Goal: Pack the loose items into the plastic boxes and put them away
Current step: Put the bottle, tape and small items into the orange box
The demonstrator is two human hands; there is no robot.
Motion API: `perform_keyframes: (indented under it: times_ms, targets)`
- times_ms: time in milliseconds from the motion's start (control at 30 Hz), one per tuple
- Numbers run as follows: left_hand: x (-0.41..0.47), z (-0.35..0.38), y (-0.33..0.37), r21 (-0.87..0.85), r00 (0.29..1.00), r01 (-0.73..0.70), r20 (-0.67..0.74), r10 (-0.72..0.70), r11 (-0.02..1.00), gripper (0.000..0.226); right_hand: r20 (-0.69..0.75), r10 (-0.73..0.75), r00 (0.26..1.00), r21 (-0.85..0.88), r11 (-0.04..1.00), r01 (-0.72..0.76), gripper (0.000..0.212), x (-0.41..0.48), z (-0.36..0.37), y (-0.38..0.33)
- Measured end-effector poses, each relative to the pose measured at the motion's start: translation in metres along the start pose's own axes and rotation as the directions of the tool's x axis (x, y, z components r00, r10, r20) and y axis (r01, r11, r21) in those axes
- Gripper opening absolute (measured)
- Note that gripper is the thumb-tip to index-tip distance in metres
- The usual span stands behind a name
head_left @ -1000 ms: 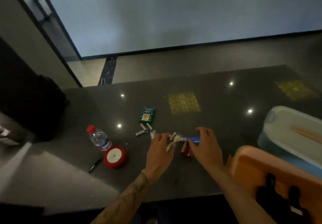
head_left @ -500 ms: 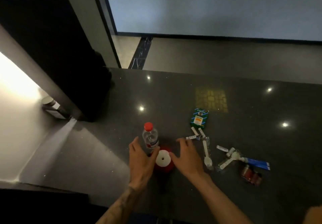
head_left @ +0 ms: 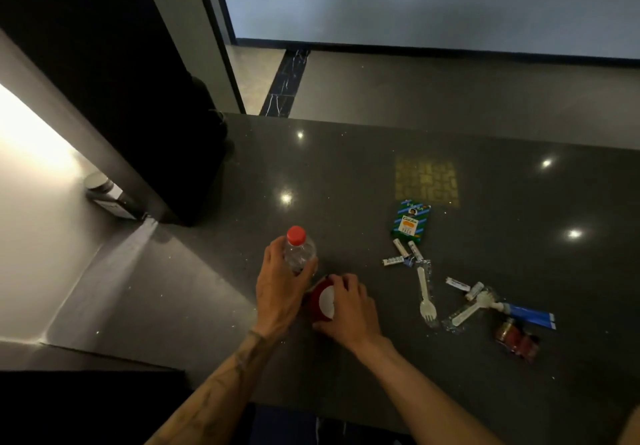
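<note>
My left hand (head_left: 280, 288) grips a small clear water bottle (head_left: 298, 252) with a red cap, standing upright on the dark counter (head_left: 346, 174). Beside it, my right hand (head_left: 348, 306) holds a round red item with a white centre (head_left: 322, 302), its fingers curled over the rim. To the right lie loose items: a green packet (head_left: 411, 222), several small white tubes (head_left: 403, 254), a white plastic fork (head_left: 426, 300), a wrapped white utensil (head_left: 471, 309), a blue tube (head_left: 528, 314) and small red jars (head_left: 516, 339). No plastic box is in view.
A dark pillar (head_left: 114, 80) and a black object stand at the counter's left end. A small dark-lidded jar (head_left: 100, 186) sits on the pale ledge to the left. Floor lies beyond the counter's far edge.
The view swung left, away from the boxes and the small items. Both hands moved to the bottle and the red round item, and now my fingers have closed around them.
</note>
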State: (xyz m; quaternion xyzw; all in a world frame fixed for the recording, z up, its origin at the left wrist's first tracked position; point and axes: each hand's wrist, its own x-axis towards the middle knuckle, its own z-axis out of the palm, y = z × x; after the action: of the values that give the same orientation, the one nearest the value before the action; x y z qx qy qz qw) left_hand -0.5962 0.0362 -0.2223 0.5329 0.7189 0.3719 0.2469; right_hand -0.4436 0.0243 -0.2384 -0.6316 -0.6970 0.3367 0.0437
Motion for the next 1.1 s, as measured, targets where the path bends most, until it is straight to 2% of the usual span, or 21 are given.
perform_keyframes:
  times_ms: [100, 200, 300, 400, 533, 700, 800, 867, 933, 1000, 1100]
  targets:
    - [0.001, -0.008, 0.0, 0.026, 0.999, -0.039, -0.025, 0.039, 0.999, 0.071, -0.038, -0.009, 0.999, -0.016, 1.0, 0.008, 0.094, -0.002, 0.003, 0.001]
    - [0.001, -0.011, 0.012, 0.025, 0.996, -0.086, -0.022, 0.086, 0.996, 0.07, -0.087, 0.017, 0.996, 0.037, 0.999, -0.014, 0.094, -0.009, -0.006, 0.008]
    - [-0.001, -0.001, 0.038, -0.02, 0.989, -0.144, 0.018, 0.144, 0.989, 0.065, -0.208, 0.055, 0.977, 0.058, 0.997, -0.044, 0.096, -0.027, -0.032, 0.026]
    - [-0.009, 0.022, 0.081, -0.119, 0.977, -0.195, 0.061, 0.203, 0.974, 0.054, -0.357, 0.127, 0.925, 0.098, 0.99, -0.099, 0.093, -0.059, -0.073, 0.052]
    - [-0.036, 0.071, 0.152, -0.235, 0.928, -0.297, 0.159, 0.337, 0.926, 0.061, -0.564, 0.226, 0.794, 0.114, 0.974, -0.197, 0.089, -0.122, -0.132, 0.096]
    - [-0.101, 0.135, 0.251, -0.352, 0.818, -0.396, 0.286, 0.5, 0.848, 0.056, -0.745, 0.363, 0.56, 0.202, 0.922, -0.33, 0.087, -0.217, -0.194, 0.169]
    - [-0.15, 0.167, 0.301, -0.417, 0.739, -0.435, 0.34, 0.581, 0.798, 0.049, -0.792, 0.433, 0.43, 0.25, 0.873, -0.419, 0.086, -0.275, -0.214, 0.217]
    - [-0.184, 0.185, 0.326, -0.454, 0.683, -0.462, 0.367, 0.632, 0.762, 0.046, -0.769, 0.506, 0.391, 0.289, 0.821, -0.492, 0.087, -0.311, -0.218, 0.248]
    - [-0.214, 0.199, 0.34, -0.473, 0.636, -0.471, 0.403, 0.658, 0.745, 0.045, -0.72, 0.561, 0.409, 0.307, 0.786, -0.537, 0.088, -0.337, -0.215, 0.275]
    - [-0.245, 0.214, 0.35, -0.472, 0.594, -0.482, 0.443, 0.672, 0.738, 0.048, -0.65, 0.603, 0.462, 0.308, 0.765, -0.566, 0.091, -0.356, -0.209, 0.303]
    - [-0.279, 0.232, 0.355, -0.439, 0.586, -0.492, 0.471, 0.659, 0.751, 0.049, -0.535, 0.63, 0.564, 0.275, 0.76, -0.588, 0.094, -0.364, -0.195, 0.334]
